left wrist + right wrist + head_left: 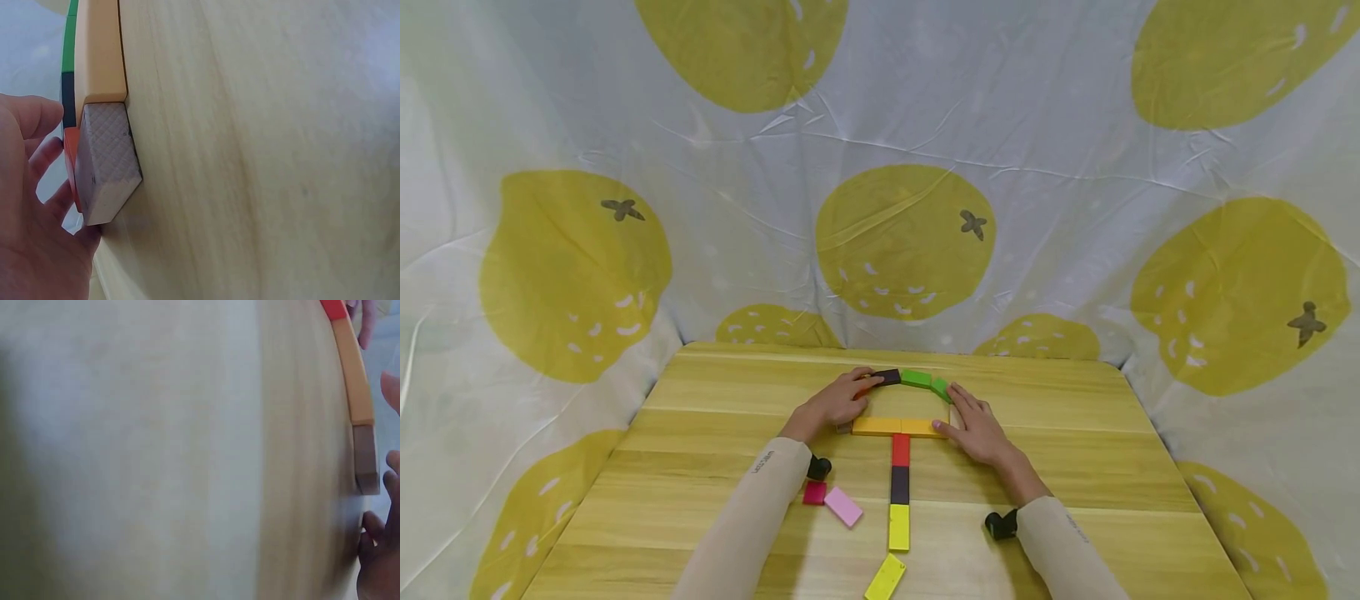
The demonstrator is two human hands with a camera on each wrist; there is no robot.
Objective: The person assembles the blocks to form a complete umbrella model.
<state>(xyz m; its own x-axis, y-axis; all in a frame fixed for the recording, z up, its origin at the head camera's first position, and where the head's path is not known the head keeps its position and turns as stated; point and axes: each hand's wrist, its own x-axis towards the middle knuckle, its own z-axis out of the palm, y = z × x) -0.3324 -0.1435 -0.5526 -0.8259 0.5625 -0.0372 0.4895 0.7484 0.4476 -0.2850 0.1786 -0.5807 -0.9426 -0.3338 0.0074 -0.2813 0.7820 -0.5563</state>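
Wooden blocks form an arch above a crossbar and a stem. My left hand rests at the arch's left side, its fingertips touching the dark block and its fingers partly covering a red-orange block. Beside its palm stands a greyish-brown block at the end of the orange crossbar. My right hand lies at the arch's right side, fingertips by the short green block, thumb near the crossbar's right end. A longer green block tops the arch. Another brown block sits by the right fingers.
Below the crossbar, the stem runs through a red block, a dark block and a yellow block. A tilted yellow block lies nearer. A pink block and a magenta block lie by the left forearm.
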